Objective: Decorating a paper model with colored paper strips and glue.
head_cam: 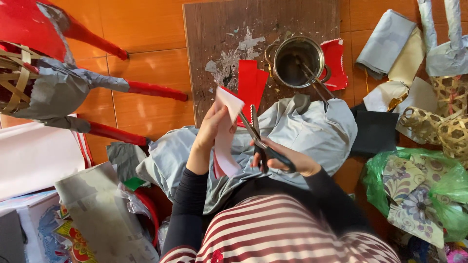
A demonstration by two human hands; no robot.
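Two hands busy: my left hand [210, 127] pinches a red-and-white paper strip [227, 131], my right hand [287, 158] grasps scissors [258, 136], blades parted mid-cut; closing squarely seems needed next.

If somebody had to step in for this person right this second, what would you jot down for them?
Left hand: holds a strip of paper, white on the side facing up, red at its edges, raised over the lap.
Right hand: fingers in the scissors, blades open at the strip's right edge.
Nearby: red paper pieces and a metal pot with a tool in it sit on the wooden board; grey paper lies across the lap.
Done: some red pieces already lie on the board.
Left: the cut on the held strip; how far it has gone is not visible.
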